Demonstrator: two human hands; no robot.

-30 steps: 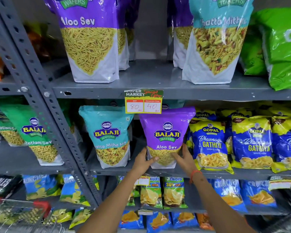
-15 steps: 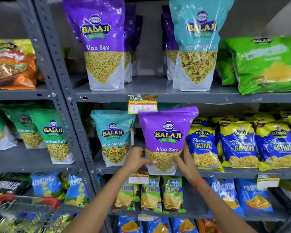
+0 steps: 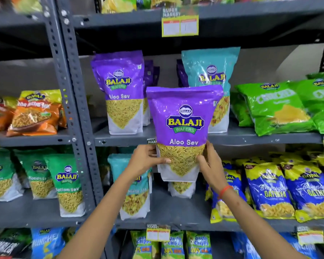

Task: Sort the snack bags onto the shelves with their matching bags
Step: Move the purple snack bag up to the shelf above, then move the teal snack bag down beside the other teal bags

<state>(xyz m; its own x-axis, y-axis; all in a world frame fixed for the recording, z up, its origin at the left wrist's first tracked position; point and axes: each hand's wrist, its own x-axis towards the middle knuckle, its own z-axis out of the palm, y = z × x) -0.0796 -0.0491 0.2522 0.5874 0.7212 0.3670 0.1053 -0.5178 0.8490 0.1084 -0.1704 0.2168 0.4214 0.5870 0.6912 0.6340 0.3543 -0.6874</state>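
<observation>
Grey slotted-angle steel shelving with perforated uprights stands against a plain grey back wall. Yellow paper price tags hang from shelf edges.

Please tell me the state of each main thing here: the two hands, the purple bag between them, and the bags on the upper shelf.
left hand: gripping the held bag
right hand: gripping the held bag
held Aloo Sev bag: upright, lifted, sealed
shelved Aloo Sev bag: standing upright
teal bag: standing, partly hidden
green bags: leaning back

Supermarket, metal shelves, price tags, snack bags
</observation>
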